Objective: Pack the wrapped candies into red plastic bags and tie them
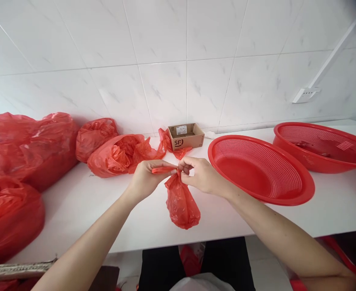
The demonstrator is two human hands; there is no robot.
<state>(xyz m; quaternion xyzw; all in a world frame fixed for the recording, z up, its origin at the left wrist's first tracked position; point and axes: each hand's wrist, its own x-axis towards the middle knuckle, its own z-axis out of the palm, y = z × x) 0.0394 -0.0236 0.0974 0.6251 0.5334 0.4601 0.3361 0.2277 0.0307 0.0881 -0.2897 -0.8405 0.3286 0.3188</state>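
A small red plastic bag [181, 204] hangs above the white counter [105, 202], its lower part swollen with hidden contents. My left hand [146, 178] is closed around one twisted handle of the bag, pulled out to the left. My right hand [200, 176] pinches the bag's neck with thumb and fingers, right beside the left fingertips. Both hands hold the bag in front of me, near the counter's middle.
Two red perforated basins stand at the right: a near one [261, 169] and a farther one [323, 145] holding something dark. A small cardboard box [186, 136] sits against the tiled wall. Several stuffed red bags [29, 141] crowd the left side of the counter.
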